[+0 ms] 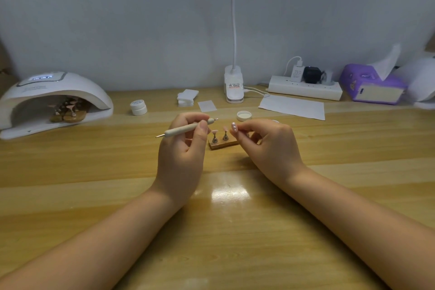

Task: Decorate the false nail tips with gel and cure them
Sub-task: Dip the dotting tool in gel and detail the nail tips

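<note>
Hands both occupied: my left hand (182, 146) pinches the dotting tool (187, 128), my right hand (268, 146) pinches a nail tip (234, 127) above the wooden stand (222, 144), partly hiding it. Curing lamp (55, 101) far left on the bench (235, 231); its contents indistinct.

Bare wooden table (235, 231) is lying open in front of and beside both forearms. Between the 2 hands, a small wooden stand (222, 144) with 2 nail tips is blocking the middle. A curing lamp (54, 101) is occupying the far left; a jar (138, 107), a lid (244, 115) and paper (292, 107) are crowding the back
</note>
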Tool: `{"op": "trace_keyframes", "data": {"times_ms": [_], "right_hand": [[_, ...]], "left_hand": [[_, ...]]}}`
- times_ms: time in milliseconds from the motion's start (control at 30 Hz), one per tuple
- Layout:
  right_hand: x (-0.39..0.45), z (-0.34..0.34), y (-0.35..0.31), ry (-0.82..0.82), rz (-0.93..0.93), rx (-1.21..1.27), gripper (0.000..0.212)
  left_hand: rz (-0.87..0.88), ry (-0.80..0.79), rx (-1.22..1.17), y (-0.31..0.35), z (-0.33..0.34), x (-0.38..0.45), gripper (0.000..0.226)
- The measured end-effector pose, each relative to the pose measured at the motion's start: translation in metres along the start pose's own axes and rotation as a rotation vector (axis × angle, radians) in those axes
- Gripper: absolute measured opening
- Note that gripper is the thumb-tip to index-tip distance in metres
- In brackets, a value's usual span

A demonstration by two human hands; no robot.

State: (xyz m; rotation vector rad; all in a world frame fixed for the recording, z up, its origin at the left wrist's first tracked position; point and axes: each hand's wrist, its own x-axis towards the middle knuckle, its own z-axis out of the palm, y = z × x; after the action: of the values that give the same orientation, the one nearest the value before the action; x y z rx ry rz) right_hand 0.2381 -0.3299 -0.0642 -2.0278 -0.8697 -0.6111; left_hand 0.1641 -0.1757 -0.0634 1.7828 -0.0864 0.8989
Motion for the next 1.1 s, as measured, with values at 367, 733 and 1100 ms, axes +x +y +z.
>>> {"op": "trace_keyframes", "data": {"times_ms": [367,733,1100], "right_hand": [[0.003,0.001,0.002,-0.036,0.148,0.040,0.014],[0.007,0.004,0.009,-0.137,0.238,-0.065,0.016],[0.007,0.004,0.010,-0.141,0.244,-0.094,0.018]], "left_hand": [[-0.176,-0.028,0.088,-0.013,0.000,0.008,0.024],[-0.253,-0.192,0.124,-0.020,0.002,0.009,0.029],[-0.277,-0.169,0.115,-0.015,0.002,0.009,0.023]]}}
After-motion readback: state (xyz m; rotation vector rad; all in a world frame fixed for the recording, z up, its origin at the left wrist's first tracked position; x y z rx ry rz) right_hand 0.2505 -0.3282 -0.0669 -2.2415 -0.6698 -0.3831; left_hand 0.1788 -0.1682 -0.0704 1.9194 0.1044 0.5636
